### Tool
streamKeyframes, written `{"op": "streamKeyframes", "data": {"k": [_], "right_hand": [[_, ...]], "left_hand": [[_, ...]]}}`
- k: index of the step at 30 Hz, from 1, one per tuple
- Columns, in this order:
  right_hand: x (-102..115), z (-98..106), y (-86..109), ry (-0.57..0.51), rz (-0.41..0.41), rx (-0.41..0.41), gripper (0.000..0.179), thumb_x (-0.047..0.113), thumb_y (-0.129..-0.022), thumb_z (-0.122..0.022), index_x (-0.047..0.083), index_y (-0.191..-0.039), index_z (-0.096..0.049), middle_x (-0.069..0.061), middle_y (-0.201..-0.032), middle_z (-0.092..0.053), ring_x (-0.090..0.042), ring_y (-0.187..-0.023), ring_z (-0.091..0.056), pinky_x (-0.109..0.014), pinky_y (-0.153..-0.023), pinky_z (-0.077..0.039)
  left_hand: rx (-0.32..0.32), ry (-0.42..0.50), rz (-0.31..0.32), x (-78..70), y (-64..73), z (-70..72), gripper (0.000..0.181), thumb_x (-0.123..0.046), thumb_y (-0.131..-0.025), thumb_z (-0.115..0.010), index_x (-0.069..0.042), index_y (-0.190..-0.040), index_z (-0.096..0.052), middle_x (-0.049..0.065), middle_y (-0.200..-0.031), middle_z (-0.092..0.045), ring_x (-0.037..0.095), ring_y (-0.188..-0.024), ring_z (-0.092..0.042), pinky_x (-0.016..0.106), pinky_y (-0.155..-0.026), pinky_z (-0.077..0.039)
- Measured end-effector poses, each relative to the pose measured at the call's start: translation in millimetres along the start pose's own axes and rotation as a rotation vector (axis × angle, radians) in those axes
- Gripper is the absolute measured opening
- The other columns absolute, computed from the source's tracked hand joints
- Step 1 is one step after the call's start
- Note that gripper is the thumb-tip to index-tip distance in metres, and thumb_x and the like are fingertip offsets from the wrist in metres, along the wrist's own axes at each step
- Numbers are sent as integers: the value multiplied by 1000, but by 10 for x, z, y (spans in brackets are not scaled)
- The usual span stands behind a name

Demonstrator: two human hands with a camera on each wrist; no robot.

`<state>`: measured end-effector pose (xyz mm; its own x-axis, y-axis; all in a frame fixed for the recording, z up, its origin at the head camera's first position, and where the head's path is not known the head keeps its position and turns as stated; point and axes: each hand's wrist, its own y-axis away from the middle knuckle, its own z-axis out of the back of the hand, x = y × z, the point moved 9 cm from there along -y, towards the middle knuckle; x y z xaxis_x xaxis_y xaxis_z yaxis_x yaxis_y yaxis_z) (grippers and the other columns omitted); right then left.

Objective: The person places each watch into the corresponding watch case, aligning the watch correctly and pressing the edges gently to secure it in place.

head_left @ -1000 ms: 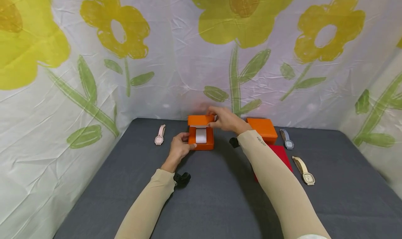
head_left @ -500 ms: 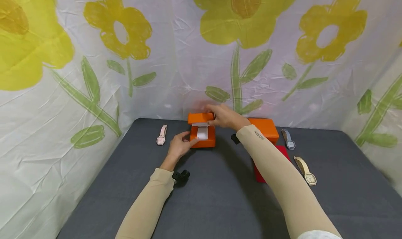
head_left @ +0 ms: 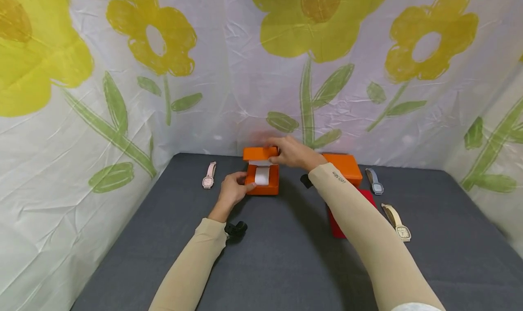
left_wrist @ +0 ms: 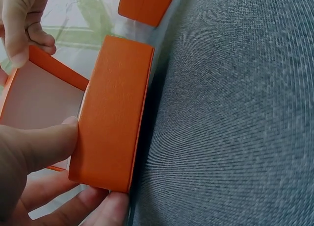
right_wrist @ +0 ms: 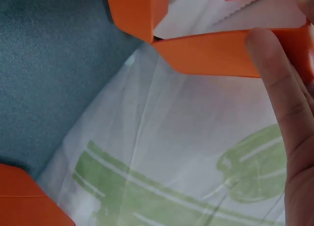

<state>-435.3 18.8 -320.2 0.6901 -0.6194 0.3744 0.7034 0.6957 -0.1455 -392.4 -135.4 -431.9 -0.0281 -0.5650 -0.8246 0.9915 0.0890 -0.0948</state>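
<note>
One white curtain printed with yellow flowers rises behind one counter covered in dark grey cloth. Two orange boxes stand at the counter's far side: an open box in the middle, and a closed box to its right, apart from it. In front of the closed box is one red item, largely hidden behind the right sleeve, so I cannot tell what it is.

Two hands work at the open box. The left hand grips the base at its left side, thumb over the upper edge, fingers bent round the side. The right hand pinches the right end of the lid, fingers narrow around its edge; the lid stands raised and tilted back.

The step in hand looks like working the lid on its hinge. The next move seems to call for the base held firm while the lid is swung.

Three watches lie on the counter: one cream watch and one blue-grey watch at the right, one pink watch at the left. One white cushion sits inside the open box.
</note>
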Motion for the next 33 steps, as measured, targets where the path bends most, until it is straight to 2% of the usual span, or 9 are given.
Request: {"op": "streamKeyframes", "data": {"k": [4, 9, 11, 16, 18, 23, 29, 33], "right_hand": [[-81, 46, -5, -53, -5, -9, 43, 21, -91, -65, 13, -131, -55, -8, -107, -62, -22, -78, -56, -35, -70, -50], [-230, 74, -36, -119, -35, -12, 44, 22, -92, -63, 9, -134, -53, -11, -121, -59, -25, -93, -60, -40, -80, -51], [-277, 85, -64, -139, -50, -14, 43, 21, -93, -62, 8, -133, -53, -12, -122, -59, -26, -95, -61, -40, -80, -52], [-385, 109, -131, -229, -145, -25, 38, 19, -94, -61, 11, -130, -55, -12, -114, -60, -23, -82, -64, -35, -70, -54], [-415, 105, -150, -252, -175, -30, 38, 19, -94, -61, 11, -131, -54, -12, -115, -60, -25, -81, -65, -34, -70, -54], [-452, 89, -157, -269, -200, -48, 39, 19, -95, -60, 10, -132, -54, -11, -116, -59, -32, -87, -65, -35, -71, -54], [-470, 89, -150, -274, -211, -71, 39, 20, -96, -59, 12, -134, -54, -11, -124, -56, -27, -87, -63, -35, -73, -53], [-479, 86, -152, -255, -219, -87, 41, 23, -97, -58, 13, -136, -53, -10, -128, -55, -25, -97, -61, -36, -77, -52]], "left_hand": [[6, 5, 16, 23, 7, -26, 53, -22, -78, -80, -5, -125, -62, 14, -106, -67, 29, -95, -60, 42, -80, -51], [15, -11, 33, 33, 31, -55, 55, -24, -77, -81, -6, -126, -62, 13, -105, -66, 28, -94, -60, 41, -79, -52], [12, -17, 37, 25, 38, -56, 56, -25, -77, -81, -6, -126, -61, 13, -106, -66, 28, -95, -60, 41, -79, -52], [-2, -17, 44, 7, 45, -52, 56, -25, -76, -82, -5, -125, -61, 14, -104, -66, 29, -95, -60, 41, -80, -52], [-5, -22, 45, 2, 51, -54, 56, -25, -76, -82, -6, -125, -62, 14, -104, -66, 29, -94, -60, 41, -79, -52], [-8, -23, 52, 4, 64, -60, 56, -26, -76, -82, -6, -125, -62, 15, -105, -65, 30, -96, -59, 42, -79, -51], [-2, -11, 51, -1, 55, -64, 55, -26, -77, -81, -5, -125, -61, 16, -107, -66, 31, -99, -59, 42, -80, -52], [0, -5, 53, 7, 53, -61, 56, -26, -77, -81, -5, -124, -61, 16, -107, -65, 31, -98, -59, 42, -80, -53]]}}
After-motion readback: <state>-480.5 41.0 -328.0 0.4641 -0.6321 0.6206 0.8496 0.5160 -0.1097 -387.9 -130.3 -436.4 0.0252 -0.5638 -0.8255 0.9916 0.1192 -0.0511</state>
